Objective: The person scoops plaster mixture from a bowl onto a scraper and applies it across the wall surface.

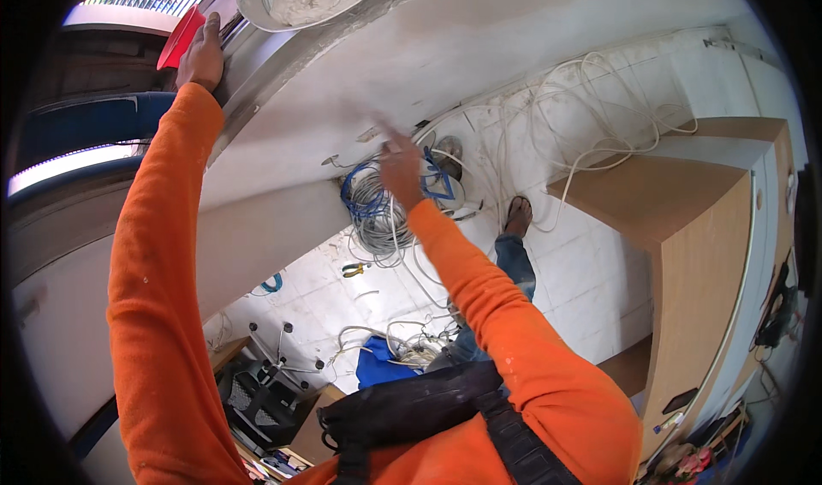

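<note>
A black pouch (402, 408) is strapped across the torso. The left hand (204, 57) meets the ledge (248, 67), perhaps for balance, beside a red dish (180, 40) and the paste bowl (253, 5) resting there; the right hand (401, 168) blurs before the wall (479, 23). Neither grip is clear.

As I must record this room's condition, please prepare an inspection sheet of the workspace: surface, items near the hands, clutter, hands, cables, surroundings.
Surface: white tiled floor, small debris scattered.
Items near the hands: flared red plastic object, partly hidden, beside the left hand; round white bowl of white paste farther right.
Clutter: yellow-and-black pliers and crumpled blue material on the floor.
Hands: left at the long grey ledge, grip unclear; right hand raised, blurred, nothing clearly seen in it.
Cables: round grey-and-blue cable heap by the wall; loose white cable loops near the cabinet.
Surroundings: smooth white wall, angular light-brown wooden cabinet, black mesh chair.
</note>
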`<state>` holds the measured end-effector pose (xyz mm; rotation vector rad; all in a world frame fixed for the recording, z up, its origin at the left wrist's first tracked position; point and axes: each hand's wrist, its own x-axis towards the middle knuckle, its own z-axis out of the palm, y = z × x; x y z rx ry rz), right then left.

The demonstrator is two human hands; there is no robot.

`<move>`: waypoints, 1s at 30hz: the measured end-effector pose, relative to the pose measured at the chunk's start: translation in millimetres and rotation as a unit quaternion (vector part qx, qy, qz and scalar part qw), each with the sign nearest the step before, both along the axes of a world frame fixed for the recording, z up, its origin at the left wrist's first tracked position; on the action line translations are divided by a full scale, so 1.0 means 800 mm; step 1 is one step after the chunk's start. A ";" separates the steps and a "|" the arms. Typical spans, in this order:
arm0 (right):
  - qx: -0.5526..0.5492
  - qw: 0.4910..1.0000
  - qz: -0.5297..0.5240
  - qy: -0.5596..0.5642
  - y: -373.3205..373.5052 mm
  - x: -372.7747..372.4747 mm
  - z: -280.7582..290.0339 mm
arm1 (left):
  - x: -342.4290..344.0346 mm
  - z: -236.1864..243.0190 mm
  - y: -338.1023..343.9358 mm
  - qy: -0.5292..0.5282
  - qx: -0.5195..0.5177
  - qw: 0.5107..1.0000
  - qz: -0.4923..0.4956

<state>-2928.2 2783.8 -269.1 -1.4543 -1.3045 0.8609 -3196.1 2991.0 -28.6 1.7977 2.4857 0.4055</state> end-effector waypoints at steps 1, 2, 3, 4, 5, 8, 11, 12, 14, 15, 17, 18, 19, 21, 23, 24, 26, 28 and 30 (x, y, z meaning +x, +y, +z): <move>-0.079 0.996 -0.028 -0.015 0.000 0.017 -0.009 | -0.006 0.002 -0.002 0.000 0.008 1.000 -0.006; -0.028 0.996 -0.087 0.006 0.018 0.044 -0.003 | -0.013 0.007 -0.003 0.006 0.006 1.000 -0.003; 0.019 0.989 -0.148 0.022 0.044 0.081 0.008 | -0.016 0.011 -0.004 0.001 0.007 1.000 -0.007; 0.083 0.979 -0.188 0.000 0.079 0.122 -0.001 | -0.010 0.011 -0.001 -0.012 0.009 1.000 -0.015; 0.148 0.963 -0.223 -0.017 0.110 0.143 -0.006 | -0.007 0.014 0.000 -0.013 0.007 1.000 -0.015; 0.118 0.962 -0.151 0.197 0.139 0.089 0.026 | 0.013 0.020 -0.009 0.001 0.024 1.000 -0.017; 0.066 0.982 -0.166 -0.061 0.086 -0.025 -0.029 | 0.023 -0.002 0.010 -0.021 0.038 0.997 -0.067; 0.097 0.987 -0.069 -0.107 0.045 -0.048 -0.047 | 0.023 -0.003 0.008 -0.020 0.039 0.997 -0.067; 0.228 0.967 0.100 0.061 -0.012 -0.065 0.002 | -0.012 0.017 -0.021 -0.007 -0.007 1.000 -0.015; 0.114 0.985 0.111 0.063 -0.025 -0.031 -0.068 | 0.015 0.007 -0.007 -0.027 -0.003 0.999 -0.032; -0.073 0.943 0.070 -0.316 0.006 0.038 -0.100 | 0.000 0.010 -0.007 -0.031 -0.002 1.000 -0.005; -0.153 0.857 0.089 -0.484 0.024 0.079 -0.114 | -0.006 0.010 -0.004 -0.030 -0.003 1.000 -0.006; -0.073 0.818 -0.029 -0.569 0.056 0.139 -0.127 | -0.008 0.010 0.001 -0.016 0.003 1.000 -0.017; -0.028 0.989 -0.137 -0.039 0.138 0.222 -0.084 | -0.009 0.011 0.000 0.000 0.009 1.000 -0.023; 0.113 0.928 -0.190 0.302 0.199 0.277 -0.030 | 0.002 0.014 -0.005 -0.012 0.011 0.999 -0.033; 0.068 0.925 -0.174 0.330 0.212 0.292 -0.022 | 0.003 0.013 -0.003 -0.016 0.012 0.999 -0.034; 0.047 0.934 -0.187 0.301 0.205 0.258 -0.017 | -0.004 0.011 -0.001 -0.026 0.004 0.999 -0.028; 0.054 0.954 -0.169 0.241 0.177 0.201 -0.013 | -0.005 -0.003 -0.001 -0.023 0.011 0.999 -0.046; 0.033 0.965 -0.144 0.218 0.139 0.121 0.012 | -0.016 0.004 -0.001 -0.007 0.023 0.998 -0.061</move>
